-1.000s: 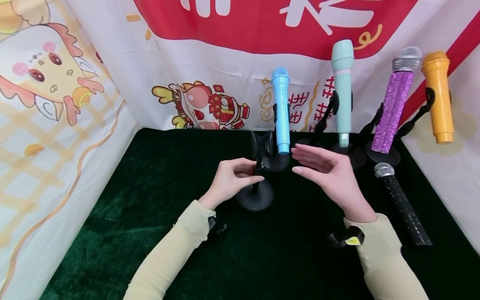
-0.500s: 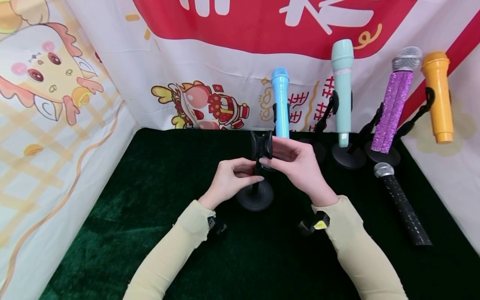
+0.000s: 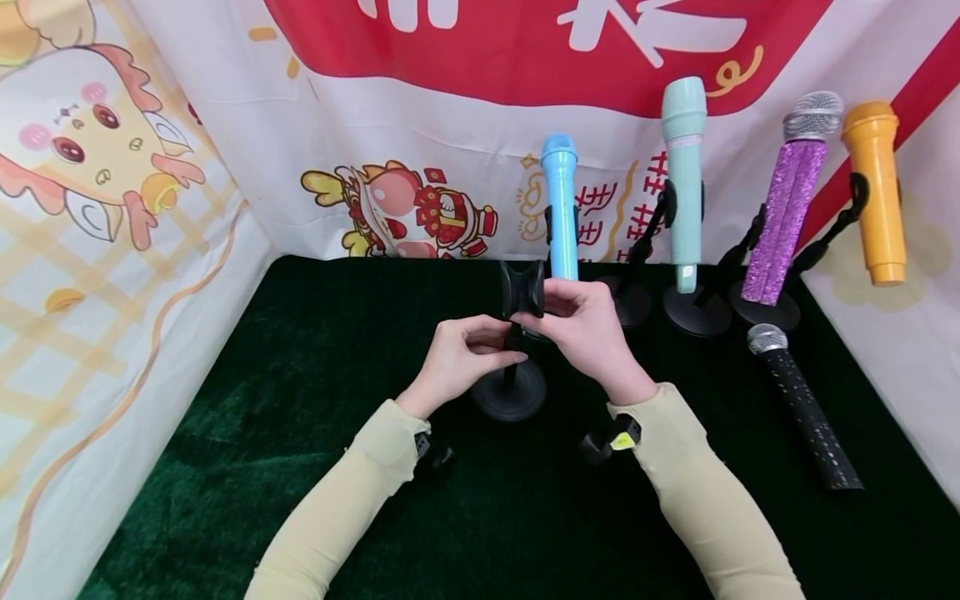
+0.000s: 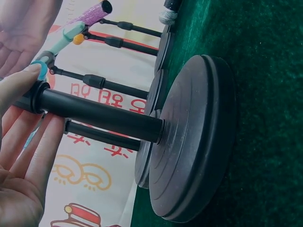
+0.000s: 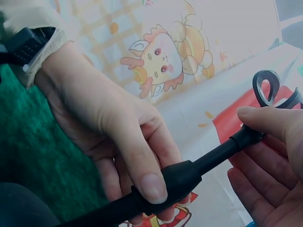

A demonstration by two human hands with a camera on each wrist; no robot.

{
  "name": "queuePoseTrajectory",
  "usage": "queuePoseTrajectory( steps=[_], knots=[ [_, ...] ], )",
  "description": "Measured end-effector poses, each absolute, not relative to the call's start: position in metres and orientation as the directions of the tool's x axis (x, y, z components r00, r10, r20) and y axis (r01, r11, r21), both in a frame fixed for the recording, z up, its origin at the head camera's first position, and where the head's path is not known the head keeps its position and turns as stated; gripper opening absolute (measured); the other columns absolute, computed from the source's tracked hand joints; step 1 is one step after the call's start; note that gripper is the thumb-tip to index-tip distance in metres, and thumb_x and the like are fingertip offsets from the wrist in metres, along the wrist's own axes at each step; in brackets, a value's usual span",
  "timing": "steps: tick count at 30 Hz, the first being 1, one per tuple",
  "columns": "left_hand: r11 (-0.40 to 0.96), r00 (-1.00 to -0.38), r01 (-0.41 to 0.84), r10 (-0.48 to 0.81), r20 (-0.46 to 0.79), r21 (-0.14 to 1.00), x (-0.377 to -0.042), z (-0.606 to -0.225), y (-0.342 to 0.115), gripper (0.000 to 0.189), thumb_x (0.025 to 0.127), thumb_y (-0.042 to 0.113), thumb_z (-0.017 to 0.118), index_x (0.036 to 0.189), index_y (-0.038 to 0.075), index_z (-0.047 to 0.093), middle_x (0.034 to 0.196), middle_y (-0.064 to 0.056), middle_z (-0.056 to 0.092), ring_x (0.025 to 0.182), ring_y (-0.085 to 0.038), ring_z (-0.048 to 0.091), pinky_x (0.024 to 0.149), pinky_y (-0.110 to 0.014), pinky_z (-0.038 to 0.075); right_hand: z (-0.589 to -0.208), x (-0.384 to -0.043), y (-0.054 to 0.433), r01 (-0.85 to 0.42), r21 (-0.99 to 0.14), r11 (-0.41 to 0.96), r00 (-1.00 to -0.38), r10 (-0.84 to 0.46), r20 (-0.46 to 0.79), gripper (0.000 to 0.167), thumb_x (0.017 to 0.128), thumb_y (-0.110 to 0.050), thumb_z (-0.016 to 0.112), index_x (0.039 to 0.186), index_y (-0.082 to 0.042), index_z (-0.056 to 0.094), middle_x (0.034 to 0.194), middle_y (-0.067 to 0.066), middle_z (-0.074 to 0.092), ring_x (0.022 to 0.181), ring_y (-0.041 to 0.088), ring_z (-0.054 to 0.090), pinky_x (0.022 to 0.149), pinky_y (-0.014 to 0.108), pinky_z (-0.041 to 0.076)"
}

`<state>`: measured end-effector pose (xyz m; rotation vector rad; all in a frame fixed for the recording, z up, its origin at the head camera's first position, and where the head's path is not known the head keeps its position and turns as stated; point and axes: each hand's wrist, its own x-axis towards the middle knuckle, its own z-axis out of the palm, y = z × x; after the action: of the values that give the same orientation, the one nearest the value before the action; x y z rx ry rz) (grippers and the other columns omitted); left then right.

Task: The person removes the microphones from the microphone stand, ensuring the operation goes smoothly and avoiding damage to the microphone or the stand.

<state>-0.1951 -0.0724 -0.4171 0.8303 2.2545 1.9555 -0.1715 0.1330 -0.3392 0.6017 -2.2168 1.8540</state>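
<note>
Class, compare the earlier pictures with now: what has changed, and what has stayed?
The right hand moved left, in front of the blue microphone, and took hold of the front stand just below its holder. The left hand kept its grip on the stand's pole; the black microphone stayed lying on the green cloth.

The black stand with a round base [image 4: 142, 126] looks like plastic, its pole [image 4: 94, 112] smooth with a soft sheen and its matt base [image 4: 184, 146] finely ringed. The counter [image 3: 202, 475] is covered in dark green cloth with a velvety nap, and the white printed backdrop [image 3: 240, 150] is lightly creased cloth. The light blue microphone [image 3: 562, 208], mint green microphone [image 3: 685, 208] and orange microphone [image 3: 880, 200] look smooth and plastic; the purple microphone [image 3: 789, 221] glitters below a silvery metal mesh head [image 3: 813, 115], and the long black microphone [image 3: 807, 412] has a speckled finish.
</note>
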Motion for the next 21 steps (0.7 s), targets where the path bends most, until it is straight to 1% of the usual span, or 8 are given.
queuePoseTrajectory(
  steps=[3, 6, 10, 15, 17, 21],
  knots=[
    [0.057, -0.857, 0.354, 0.419, 0.299, 0.934, -0.195, -0.4168, -0.0725, 0.027, 0.088, 0.023, 0.084, 0.113, 0.017, 0.076, 0.108, 0.0, 0.073, 0.093, -0.02, 0.073, 0.08, -0.035, 0.061, -0.3398, -0.1724, 0.1331, -0.446, -0.879, 0.166, -0.89, -0.187, 0.416, 0.015, 0.086, 0.0, 0.081, 0.1, 0.001, 0.077, 0.086, 0.006, 0.074, 0.08, 0.019, 0.068, 0.083, 0.034, 0.06],
    [0.058, -0.859, 0.35, 0.417, 0.296, 0.935, -0.1953, -0.417, -0.0725, 0.027, 0.087, 0.023, 0.084, 0.113, 0.017, 0.076, 0.107, 0.0, 0.073, 0.093, -0.02, 0.073, 0.08, -0.036, 0.061, -0.3408, -0.1732, 0.1326, -0.47, -0.864, 0.182, -0.879, -0.181, 0.44, 0.014, 0.085, 0.0, 0.082, 0.098, 0.0, 0.077, 0.085, 0.005, 0.074, 0.079, 0.02, 0.067, 0.084, 0.038, 0.06],
    [0.065, -0.859, 0.356, 0.417, 0.299, 0.932, -0.1962, -0.4175, -0.0722, 0.028, 0.087, 0.023, 0.084, 0.112, 0.019, 0.076, 0.107, 0.0, 0.073, 0.093, -0.02, 0.073, 0.08, -0.035, 0.061, -0.3427, -0.174, 0.1312, -0.49, -0.855, 0.169, -0.869, -0.166, 0.466, 0.013, 0.084, 0.0, 0.083, 0.096, -0.001, 0.077, 0.083, 0.004, 0.073, 0.077, 0.02, 0.066, 0.083, 0.042, 0.06],
    [0.071, -0.863, 0.349, 0.413, 0.291, 0.935, -0.1958, -0.4176, -0.072, 0.028, 0.086, 0.025, 0.085, 0.112, 0.019, 0.076, 0.106, 0.0, 0.073, 0.092, -0.02, 0.073, 0.079, -0.036, 0.061, -0.3442, -0.1738, 0.1292, -0.506, -0.851, 0.138, -0.86, -0.154, 0.486, 0.01, 0.084, -0.002, 0.084, 0.09, -0.003, 0.076, 0.081, 0.004, 0.072, 0.078, 0.022, 0.066, 0.082, 0.039, 0.06],
    [0.074, -0.865, 0.344, 0.412, 0.286, 0.936, -0.1956, -0.418, -0.0721, 0.028, 0.086, 0.025, 0.085, 0.112, 0.019, 0.076, 0.105, 0.0, 0.073, 0.091, -0.02, 0.073, 0.079, -0.036, 0.061, -0.3448, -0.1733, 0.1288, -0.5, -0.856, 0.133, -0.864, -0.151, 0.481, 0.01, 0.085, -0.002, 0.084, 0.09, -0.004, 0.075, 0.081, 0.004, 0.072, 0.078, 0.022, 0.066, 0.082, 0.037, 0.06],
    [0.082, -0.869, 0.338, 0.41, 0.278, 0.938, -0.1957, -0.419, -0.0729, 0.028, 0.085, 0.025, 0.086, 0.111, 0.019, 0.076, 0.105, 0.0, 0.074, 0.091, -0.019, 0.073, 0.079, -0.036, 0.061, -0.3463, -0.1724, 0.1288, -0.483, -0.865, 0.134, -0.873, -0.159, 0.462, 0.009, 0.086, -0.002, 0.082, 0.093, -0.002, 0.076, 0.083, 0.004, 0.072, 0.078, 0.021, 0.067, 0.081, 0.037, 0.06]
  ],
)
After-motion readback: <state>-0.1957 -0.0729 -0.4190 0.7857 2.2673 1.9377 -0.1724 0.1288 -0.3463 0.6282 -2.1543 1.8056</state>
